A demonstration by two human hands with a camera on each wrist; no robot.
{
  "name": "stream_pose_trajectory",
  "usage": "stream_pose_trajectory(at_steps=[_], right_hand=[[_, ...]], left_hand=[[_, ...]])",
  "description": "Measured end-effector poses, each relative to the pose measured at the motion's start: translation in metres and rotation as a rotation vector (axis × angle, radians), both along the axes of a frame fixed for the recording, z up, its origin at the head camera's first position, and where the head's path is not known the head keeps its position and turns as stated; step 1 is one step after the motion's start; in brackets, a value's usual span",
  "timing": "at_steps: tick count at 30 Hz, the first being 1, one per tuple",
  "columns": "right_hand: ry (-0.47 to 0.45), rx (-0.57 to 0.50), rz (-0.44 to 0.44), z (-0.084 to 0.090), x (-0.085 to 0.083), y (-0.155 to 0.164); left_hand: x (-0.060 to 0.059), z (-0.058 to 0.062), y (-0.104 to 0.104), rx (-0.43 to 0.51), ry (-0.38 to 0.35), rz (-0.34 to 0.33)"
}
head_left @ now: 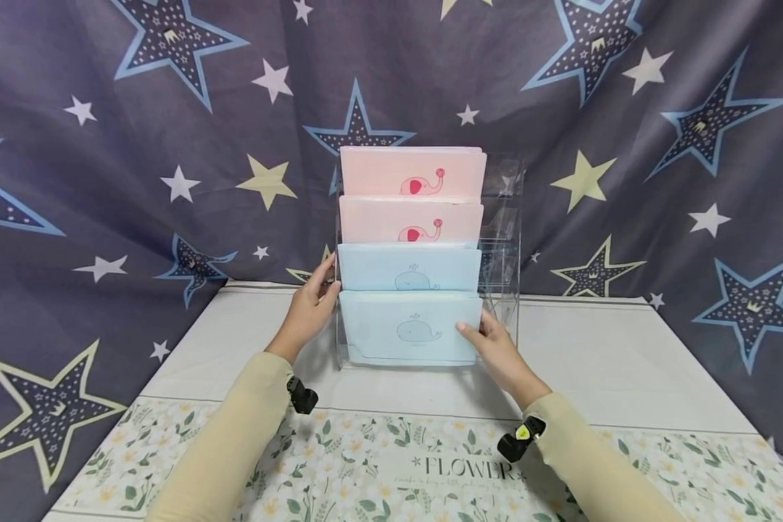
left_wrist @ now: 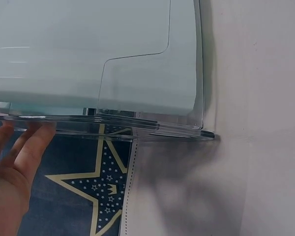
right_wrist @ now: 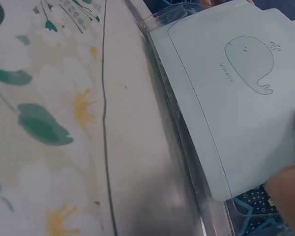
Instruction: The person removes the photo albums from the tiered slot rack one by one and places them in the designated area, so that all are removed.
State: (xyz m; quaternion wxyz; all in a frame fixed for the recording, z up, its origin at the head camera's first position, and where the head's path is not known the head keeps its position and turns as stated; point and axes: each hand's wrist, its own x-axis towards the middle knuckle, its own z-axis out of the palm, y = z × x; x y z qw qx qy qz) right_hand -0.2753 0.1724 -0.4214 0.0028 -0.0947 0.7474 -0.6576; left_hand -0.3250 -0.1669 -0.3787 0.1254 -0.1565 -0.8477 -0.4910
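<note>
I have the clear rack [head_left: 504, 274] right in front of me, standing upright on the white table [head_left: 607, 362] near the middle of the head view, so I read the clock from its centre. At about eight o'clock my left hand [head_left: 309, 310] touches the rack's left side panel, the thumb toward the front and the fingers laid along the plastic rather than curled round it. Between four and five o'clock my right hand [head_left: 501, 354] is grasping: it pinches the front blue booklet [head_left: 378, 330] by its right edge, thumb on the face and fingers behind. That booklet sits at six o'clock in the lowest tier, with the rack's clear lip across its lower part, and the right wrist view shows its whale drawing [right_wrist: 249, 61] tilted. Just above it stands a second blue booklet [head_left: 372, 267], also with a whale. Toward twelve o'clock come the lower pink booklet [head_left: 372, 220] and, highest of all, the upper pink booklet [head_left: 372, 170], each with a red-eared elephant. Past the booklets at three o'clock I can see through the bare plastic to the starry backdrop [head_left: 431, 65], which also fills twelve o'clock. Below the rack at six o'clock runs the floral mat [head_left: 359, 453], its FLOWER lettering [head_left: 470, 470] a touch toward five, and my beige sleeves [head_left: 228, 435] cross it from seven and five.
</note>
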Motion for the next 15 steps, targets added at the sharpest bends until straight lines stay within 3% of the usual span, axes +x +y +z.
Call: stream_pose_trajectory(at_steps=[7, 15], right_hand=[[0.039, -0.009, -0.026, 0.001, 0.001, -0.002], [0.079, -0.017, -0.067, 0.014, 0.005, 0.003]], left_hand=[[0.002, 0.001, 0.0, -0.002, 0.006, 0.003], [0.002, 0.001, 0.001, 0.002, 0.002, 0.001]])
